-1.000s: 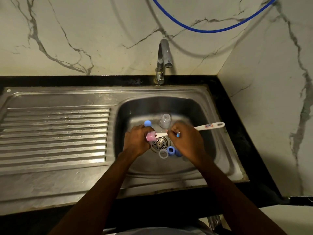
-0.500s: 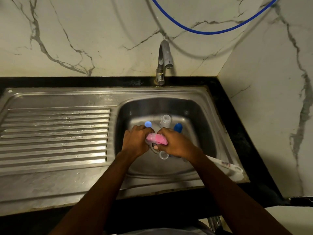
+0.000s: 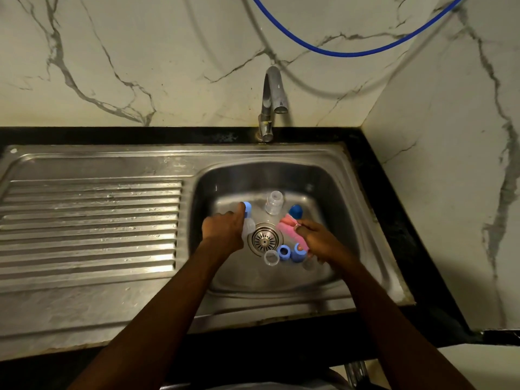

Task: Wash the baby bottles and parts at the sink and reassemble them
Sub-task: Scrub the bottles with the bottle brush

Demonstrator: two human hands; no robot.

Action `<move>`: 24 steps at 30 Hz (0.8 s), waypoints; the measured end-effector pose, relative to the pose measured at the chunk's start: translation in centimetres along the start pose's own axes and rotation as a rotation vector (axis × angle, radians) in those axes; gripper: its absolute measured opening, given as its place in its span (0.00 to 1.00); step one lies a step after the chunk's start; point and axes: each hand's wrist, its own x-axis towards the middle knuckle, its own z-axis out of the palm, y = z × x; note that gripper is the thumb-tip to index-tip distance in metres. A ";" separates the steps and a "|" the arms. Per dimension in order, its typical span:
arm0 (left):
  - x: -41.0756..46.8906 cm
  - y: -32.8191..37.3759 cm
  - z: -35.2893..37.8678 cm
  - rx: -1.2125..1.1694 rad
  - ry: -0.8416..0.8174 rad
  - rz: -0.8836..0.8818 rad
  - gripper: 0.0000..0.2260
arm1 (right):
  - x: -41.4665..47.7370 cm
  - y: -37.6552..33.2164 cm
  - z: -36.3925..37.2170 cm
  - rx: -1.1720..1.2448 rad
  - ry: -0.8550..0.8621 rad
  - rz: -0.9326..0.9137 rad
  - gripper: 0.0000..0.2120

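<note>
Looks like the scrubbing step is the one in hand. A small clear bottle with a light-blue top is gripped in the left hand just left of the drain. The pink brush is clutched in the right hand just right of it, fingers curled round the head. The two are held apart, so nothing is being rubbed right now.

To do this well, the bottle should probably be kept low in the sink and its mouth turned toward the brush. Whether that blue top is screwed on can't be told from here. The brush would then be pushed right to the bottom and twisted, not just dabbed at the neck.

Care is needed with the loose bits on the near side of the drain, a clear ring and a blue ring, which could easily be knocked about. A second bottle is stood upright at the back, with a dark-blue cap just beside it.

No stream can be made out from the tap.

The steel sink is set into a black surface, and the ribbed drainboard to the left looks wet. Marble-look wall is seen behind and to the right, and a blue hose is looped across it above the tap. The light is dim (yellowish, honestly).
</note>
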 end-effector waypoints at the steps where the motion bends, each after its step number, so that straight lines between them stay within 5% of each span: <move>1: 0.3 0.4 -0.4 0.046 -0.023 0.018 0.35 | -0.1 0.0 0.2 0.038 0.007 0.038 0.13; 9: 1.5 1.8 -2.2 0.103 -0.108 0.084 0.28 | -0.6 -1.2 0.1 0.293 -0.045 0.088 0.21; 13: 1.5 0.5 -0.7 -0.416 -0.147 -0.064 0.29 | -0.3 -1.3 -0.1 0.389 -0.033 0.098 0.19; 16: 0.8 0.5 0.3 -1.029 -0.154 -0.232 0.33 | -0.4 -1.7 0.0 0.433 0.035 0.033 0.15; 18: -0.1 1.1 0.6 -1.328 -0.165 -0.293 0.23 | -0.5 -2.2 0.2 0.401 0.081 -0.018 0.14; 20: -0.7 2.0 0.6 -1.541 -0.190 -0.347 0.13 | -0.7 -2.9 0.3 0.411 0.118 -0.086 0.12; 24: -1.5 3.9 0.2 -1.831 -0.244 -0.498 0.22 | -0.2 -4.3 1.3 0.324 0.125 -0.241 0.10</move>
